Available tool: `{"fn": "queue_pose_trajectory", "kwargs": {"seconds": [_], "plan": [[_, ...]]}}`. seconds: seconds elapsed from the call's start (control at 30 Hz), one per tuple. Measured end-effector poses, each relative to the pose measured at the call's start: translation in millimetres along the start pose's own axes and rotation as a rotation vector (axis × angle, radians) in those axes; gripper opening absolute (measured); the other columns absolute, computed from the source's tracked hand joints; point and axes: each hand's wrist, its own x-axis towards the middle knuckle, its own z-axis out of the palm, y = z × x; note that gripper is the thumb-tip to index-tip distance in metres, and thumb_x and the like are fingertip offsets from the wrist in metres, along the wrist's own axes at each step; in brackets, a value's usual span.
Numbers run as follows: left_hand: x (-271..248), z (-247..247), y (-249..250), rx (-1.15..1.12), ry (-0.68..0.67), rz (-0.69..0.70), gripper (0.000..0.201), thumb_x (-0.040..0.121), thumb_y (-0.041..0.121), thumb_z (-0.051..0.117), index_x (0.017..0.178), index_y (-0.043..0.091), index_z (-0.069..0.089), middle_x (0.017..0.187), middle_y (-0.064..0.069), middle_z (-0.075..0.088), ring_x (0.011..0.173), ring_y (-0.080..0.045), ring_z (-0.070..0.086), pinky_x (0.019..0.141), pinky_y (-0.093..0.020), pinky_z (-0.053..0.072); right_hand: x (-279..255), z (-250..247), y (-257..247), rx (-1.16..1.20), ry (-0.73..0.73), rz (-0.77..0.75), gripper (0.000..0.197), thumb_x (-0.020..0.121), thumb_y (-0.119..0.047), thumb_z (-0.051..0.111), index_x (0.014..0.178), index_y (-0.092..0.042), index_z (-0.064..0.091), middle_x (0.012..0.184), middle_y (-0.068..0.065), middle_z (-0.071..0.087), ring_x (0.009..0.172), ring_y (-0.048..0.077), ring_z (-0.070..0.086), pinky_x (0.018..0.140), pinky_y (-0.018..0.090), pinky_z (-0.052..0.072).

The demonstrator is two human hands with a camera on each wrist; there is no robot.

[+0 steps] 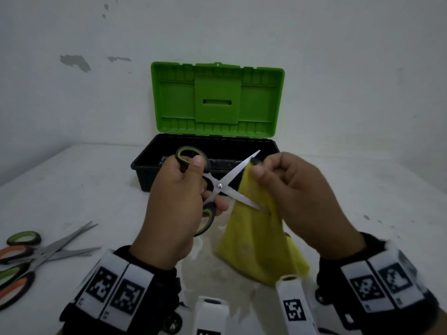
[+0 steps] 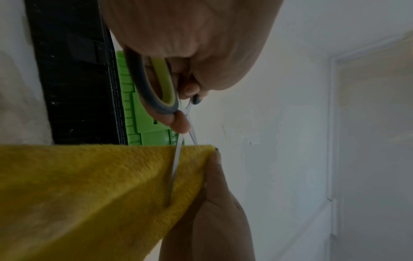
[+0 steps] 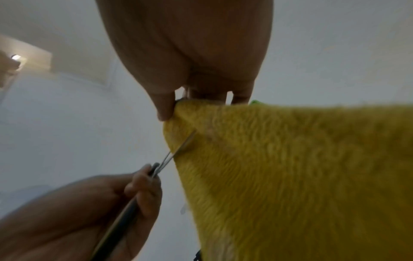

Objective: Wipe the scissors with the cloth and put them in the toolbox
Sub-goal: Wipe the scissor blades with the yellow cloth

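Observation:
My left hand [image 1: 180,189] grips the green-and-black handles of a pair of scissors [image 1: 221,186], thumb through the upper loop, blades spread wide apart in mid-air. My right hand [image 1: 287,187] pinches the top corner of a yellow cloth [image 1: 256,240] against the upper blade near its tip. The lower blade pokes into the hanging cloth. The left wrist view shows the scissors [image 2: 176,155] crossing the cloth [image 2: 89,194]; the right wrist view shows the cloth [image 3: 290,167] under my fingers. Behind stands the toolbox [image 1: 150,165], black tray open, green lid [image 1: 217,100] upright.
Two more pairs of scissors [image 1: 46,252], one green-handled and one orange-handled, lie crossed on the white table [image 1: 84,189] at the near left. A white wall stands close behind the toolbox. A damp patch marks the table below my hands.

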Motion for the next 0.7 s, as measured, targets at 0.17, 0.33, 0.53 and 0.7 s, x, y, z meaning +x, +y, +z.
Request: {"fn": "queue_pose_trajectory", "kwargs": {"seconds": [0.17, 0.33, 0.53, 0.7], "plan": [[-5, 7, 3, -0.011, -0.035, -0.034, 0.023, 0.104, 0.028, 0.040, 0.100, 0.008, 0.051, 0.042, 0.007, 0.049, 0.043, -0.020, 0.058, 0.049, -0.034, 0.054, -6, 18, 4, -0.118, -0.011, -0.043, 0.025, 0.088, -0.035, 0.071, 0.073, -0.021, 0.057, 0.055, -0.006, 0.053, 0.048, 0.004, 0.044, 0.046, 0.011, 0.035], [-4, 4, 1, -0.071, -0.021, -0.096, 0.023, 0.103, 0.029, 0.044, 0.096, 0.010, 0.053, 0.050, 0.003, 0.043, 0.043, -0.021, 0.056, 0.050, -0.032, 0.051, -4, 16, 6, 0.046, 0.172, 0.116, 0.031, 0.076, -0.040, 0.081, 0.066, -0.016, 0.065, 0.045, -0.008, 0.054, 0.042, 0.002, 0.046, 0.044, 0.013, 0.038], [-3, -1, -5, -0.101, -0.053, -0.133, 0.024, 0.103, 0.029, 0.045, 0.098, 0.008, 0.056, 0.053, 0.000, 0.037, 0.042, -0.022, 0.053, 0.048, -0.032, 0.049, -4, 12, 4, 0.286, 0.022, 0.292, 0.030, 0.070, -0.035, 0.085, 0.067, -0.011, 0.067, 0.057, 0.008, 0.061, 0.051, 0.018, 0.053, 0.048, 0.025, 0.047], [-3, -1, -4, -0.157, -0.078, -0.206, 0.024, 0.102, 0.030, 0.046, 0.095, 0.010, 0.057, 0.051, 0.002, 0.037, 0.040, -0.020, 0.051, 0.044, -0.029, 0.048, -5, 13, 4, 0.370, -0.005, 0.302, 0.033, 0.071, -0.034, 0.084, 0.071, -0.006, 0.067, 0.064, 0.016, 0.061, 0.058, 0.024, 0.055, 0.057, 0.034, 0.052]]}}
